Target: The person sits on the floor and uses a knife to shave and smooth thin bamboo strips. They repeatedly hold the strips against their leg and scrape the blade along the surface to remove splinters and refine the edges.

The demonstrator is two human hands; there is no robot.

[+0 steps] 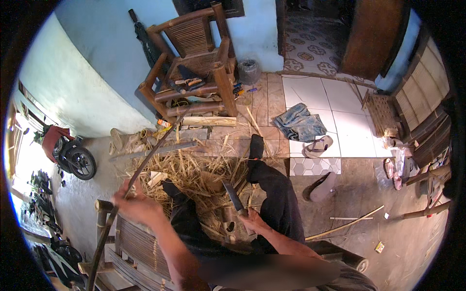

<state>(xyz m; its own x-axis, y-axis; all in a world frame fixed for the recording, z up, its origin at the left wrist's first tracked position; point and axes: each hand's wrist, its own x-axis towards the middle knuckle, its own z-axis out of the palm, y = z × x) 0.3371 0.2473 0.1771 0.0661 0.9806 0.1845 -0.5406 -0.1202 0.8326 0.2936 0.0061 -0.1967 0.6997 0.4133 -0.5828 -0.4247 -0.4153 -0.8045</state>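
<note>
My left hand [137,203] grips a long dark bamboo strip [145,162] that runs from the lower left up toward the wooden chair [194,63]. My right hand [253,220] holds a knife [234,196] by its handle, the dark blade pointing up and away from me. My legs in dark trousers [272,194] stretch forward between the two hands. Under and ahead of the legs lies a heap of pale bamboo shavings [194,172]. The two hands are apart, and the blade is clear of the strip.
A bamboo frame with slats [136,242] stands by my left knee. Tools lie on the chair seat. A crumpled denim cloth [300,123] and sandals [318,145] sit on the tiled step. Bamboo poles [347,225] lie at right. A motorbike [73,155] is parked at left.
</note>
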